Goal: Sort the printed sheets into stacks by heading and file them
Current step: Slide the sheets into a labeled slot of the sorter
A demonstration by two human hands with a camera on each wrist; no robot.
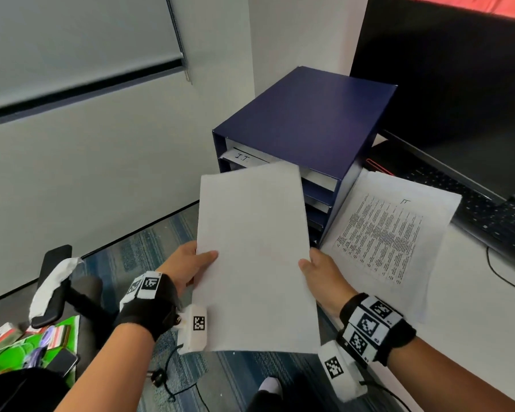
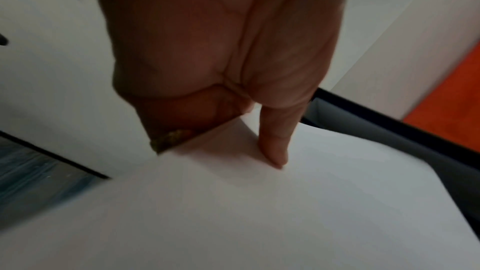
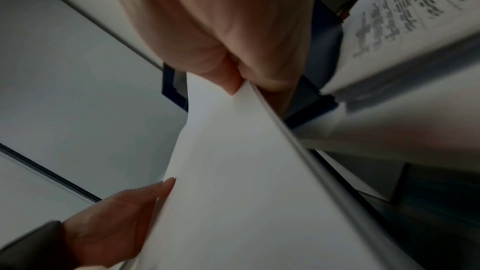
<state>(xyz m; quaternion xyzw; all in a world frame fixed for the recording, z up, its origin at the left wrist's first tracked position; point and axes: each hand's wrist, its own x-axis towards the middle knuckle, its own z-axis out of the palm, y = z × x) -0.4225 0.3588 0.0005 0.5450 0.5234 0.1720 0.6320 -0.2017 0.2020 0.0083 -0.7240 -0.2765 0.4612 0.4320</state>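
You've got the stack of sheets [image 1: 253, 257] in both hands, blank side up, in front of the blue file organizer [image 1: 304, 129] — left hand [image 1: 188, 263] pinching the left edge, thumb on top, right hand [image 1: 324, 272] clamped on the right edge. Your printed pile [image 1: 390, 233] lies on the desk [image 1: 473, 337] just right of the organizer, beside the keyboard [image 1: 488, 215].
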